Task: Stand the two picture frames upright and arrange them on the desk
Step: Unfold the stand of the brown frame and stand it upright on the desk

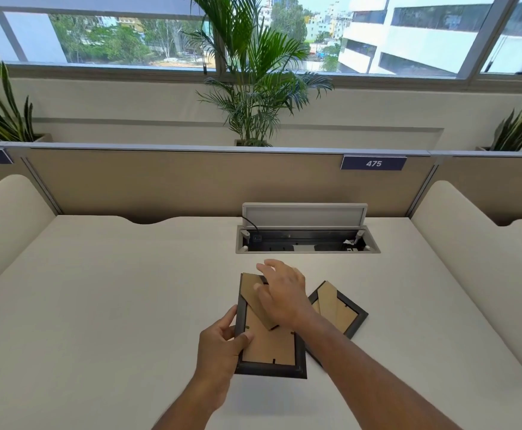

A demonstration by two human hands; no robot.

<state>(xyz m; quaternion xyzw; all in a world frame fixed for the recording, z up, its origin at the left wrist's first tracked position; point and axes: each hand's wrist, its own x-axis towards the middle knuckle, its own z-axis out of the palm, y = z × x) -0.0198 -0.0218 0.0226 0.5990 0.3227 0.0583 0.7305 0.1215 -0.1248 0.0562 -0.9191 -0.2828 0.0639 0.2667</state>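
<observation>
Right hand (281, 293) covering near frame (269, 342), far frame (343, 311) half hidden

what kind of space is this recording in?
Likely an open-plan office workstation: a numbered tag reading 475 on the desk divider, an open cable box set into the desk, office buildings outside.

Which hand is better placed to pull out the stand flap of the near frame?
Probably the right hand: its fingers already rest on the stand flap, while the left hand holds the near frame steady by its edge.
</observation>
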